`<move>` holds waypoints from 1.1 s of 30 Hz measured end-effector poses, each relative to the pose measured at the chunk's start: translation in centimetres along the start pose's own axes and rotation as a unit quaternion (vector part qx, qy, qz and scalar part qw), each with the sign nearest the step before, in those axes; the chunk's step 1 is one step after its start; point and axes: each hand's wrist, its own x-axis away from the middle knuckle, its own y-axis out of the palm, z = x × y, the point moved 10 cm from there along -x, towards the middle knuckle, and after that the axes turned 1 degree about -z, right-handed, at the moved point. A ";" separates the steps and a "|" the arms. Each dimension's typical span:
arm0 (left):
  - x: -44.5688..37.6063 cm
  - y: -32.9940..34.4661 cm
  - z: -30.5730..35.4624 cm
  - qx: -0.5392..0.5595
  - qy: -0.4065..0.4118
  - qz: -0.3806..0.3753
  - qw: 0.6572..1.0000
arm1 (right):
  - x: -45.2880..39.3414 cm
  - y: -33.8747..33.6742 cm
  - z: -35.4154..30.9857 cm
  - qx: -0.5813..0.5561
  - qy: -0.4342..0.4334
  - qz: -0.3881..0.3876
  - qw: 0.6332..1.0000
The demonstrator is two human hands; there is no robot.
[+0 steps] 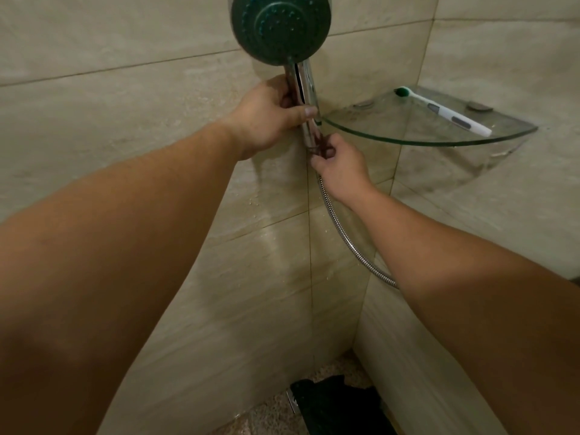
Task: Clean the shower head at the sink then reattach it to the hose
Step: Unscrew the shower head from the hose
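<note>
Two bare hands work in a tiled shower corner. The left hand [266, 116] wraps its fingers [287, 100] and thumb round the chrome handle of the shower head [279, 29], which stands upright against the wall with its round dark-green spray face turned toward the camera. Just below, the right hand [340, 163] pinches the joint at the bottom end of the handle, its fingers curled tight there, where the ribbed metal hose [340, 229] meets it. The hose curves down and to the right, passing behind the right forearm. Beside the handle a glass corner shelf [376, 133] carries a white toothbrush [445, 109] with green bristles. Something dark [332, 403] lies on the speckled floor [270, 416] below.
</note>
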 end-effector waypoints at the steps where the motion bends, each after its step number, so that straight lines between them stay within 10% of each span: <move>1: 0.0 0.0 0.0 0.001 -0.001 0.000 1.000 | 0.0 -0.1 0.1 0.001 0.002 0.001 1.000; 33: 0.0 0.1 -0.1 0.005 -0.006 -0.006 1.000 | 0.6 -0.2 -0.4 -0.006 0.004 -0.009 1.000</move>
